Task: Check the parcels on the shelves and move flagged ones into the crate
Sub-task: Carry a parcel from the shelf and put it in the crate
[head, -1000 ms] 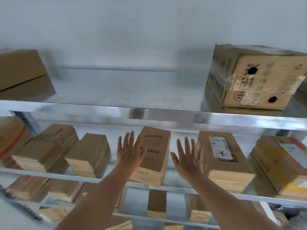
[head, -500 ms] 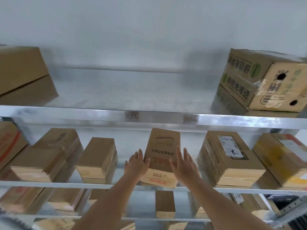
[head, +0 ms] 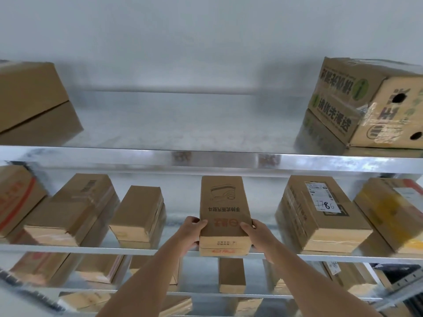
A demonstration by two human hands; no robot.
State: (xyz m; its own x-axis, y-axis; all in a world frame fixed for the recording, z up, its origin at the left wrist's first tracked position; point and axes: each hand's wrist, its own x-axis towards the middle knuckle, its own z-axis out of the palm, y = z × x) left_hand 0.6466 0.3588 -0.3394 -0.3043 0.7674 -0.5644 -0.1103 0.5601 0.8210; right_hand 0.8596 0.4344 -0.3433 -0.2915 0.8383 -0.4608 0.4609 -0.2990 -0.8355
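**Narrow parcel held from both sides on mid shelf**

A narrow brown parcel (head: 223, 213) w/ a line drawing and printed text on top is gripped at its near end by both hands. It lies on the middle shelf (head: 160, 250), near end at the shelf's front edge, approx. centre of the row. The left hand (head: 191, 232) is curled round the parcel's left edge, thumb on top; the right hand (head: 256, 234) is curled round the right edge, thumb likewise on top. Each grip is thus pinching the parcel, not spread.

To the left on the same shelf a small plain box (head: 138, 216) is seen, then a wider taped box (head: 77, 209), then a box w/ red print (head: 16, 197) at the far left. To the right a labelled box (head: 320, 211) is seen, its white label marked by hand w/ digits; further right a box w/ yellow tape (head: 393, 209).

On the top shelf (head: 206, 156) a plain carton (head: 32, 99) sits at left and a green-printed carton (head: 370, 104) at right, well apart. More boxes are visible on lower shelves, blurred.
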